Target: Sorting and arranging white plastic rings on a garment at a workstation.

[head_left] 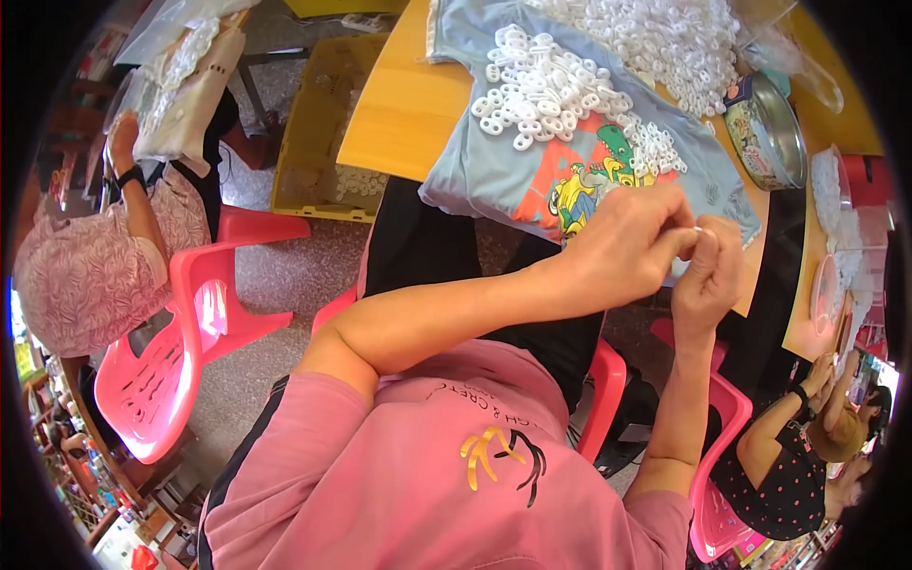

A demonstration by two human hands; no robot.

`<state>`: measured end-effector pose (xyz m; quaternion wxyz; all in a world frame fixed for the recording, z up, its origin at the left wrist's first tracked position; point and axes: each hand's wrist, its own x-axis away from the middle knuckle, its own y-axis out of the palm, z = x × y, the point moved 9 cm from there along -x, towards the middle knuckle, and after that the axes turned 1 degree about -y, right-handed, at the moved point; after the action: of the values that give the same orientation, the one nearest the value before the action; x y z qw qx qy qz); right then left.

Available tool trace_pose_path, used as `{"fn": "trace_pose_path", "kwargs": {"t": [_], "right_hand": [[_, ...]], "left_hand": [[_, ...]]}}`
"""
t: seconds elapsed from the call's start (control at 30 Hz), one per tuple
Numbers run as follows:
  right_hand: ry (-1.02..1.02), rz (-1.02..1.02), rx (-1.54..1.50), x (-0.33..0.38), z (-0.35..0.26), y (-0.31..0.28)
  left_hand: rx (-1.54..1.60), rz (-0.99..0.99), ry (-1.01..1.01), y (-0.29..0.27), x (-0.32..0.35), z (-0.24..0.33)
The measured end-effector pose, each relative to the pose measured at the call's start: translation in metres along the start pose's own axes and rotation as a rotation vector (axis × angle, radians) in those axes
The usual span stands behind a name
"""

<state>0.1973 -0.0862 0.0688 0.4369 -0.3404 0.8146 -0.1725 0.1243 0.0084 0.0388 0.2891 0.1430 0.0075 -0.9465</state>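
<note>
My left hand (632, 249) and my right hand (708, 271) meet over the near edge of a grey-blue cloth (456, 176) with a colourful cartoon print. Both are closed, thumbs and fingers pinched together at the tips. A tiny bit of a small white piece (698, 229) shows between them; the fingers hide the rest. Just beyond lies a little heap of small white pieces (657, 152). Farther back is a bigger pile of white two-hole plastic pieces (541, 85), and a large mass of similar white pieces (655, 43) spreads at the far edge.
An open round tin (771, 133) stands right of the piles, by a clear plastic bag (798, 62). A yellow crate (318, 133) sits on the floor at left, near a pink chair (180, 351). Other people work at left (90, 247) and right (779, 456).
</note>
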Motion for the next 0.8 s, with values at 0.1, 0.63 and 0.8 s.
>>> {"fn": "trace_pose_path", "kwargs": {"t": [0.1, 0.63, 0.8], "right_hand": [[-0.084, 0.012, 0.018, -0.020, -0.034, 0.000], [-0.284, -0.424, 0.138, -0.057, -0.064, 0.171], [-0.315, -0.484, 0.292, -0.057, -0.074, 0.182]], "left_hand": [[0.195, -0.007, -0.055, -0.013, 0.006, 0.013], [0.241, 0.393, -0.315, -0.187, 0.118, -0.024], [0.282, 0.397, -0.311, -0.190, 0.120, -0.025]]}}
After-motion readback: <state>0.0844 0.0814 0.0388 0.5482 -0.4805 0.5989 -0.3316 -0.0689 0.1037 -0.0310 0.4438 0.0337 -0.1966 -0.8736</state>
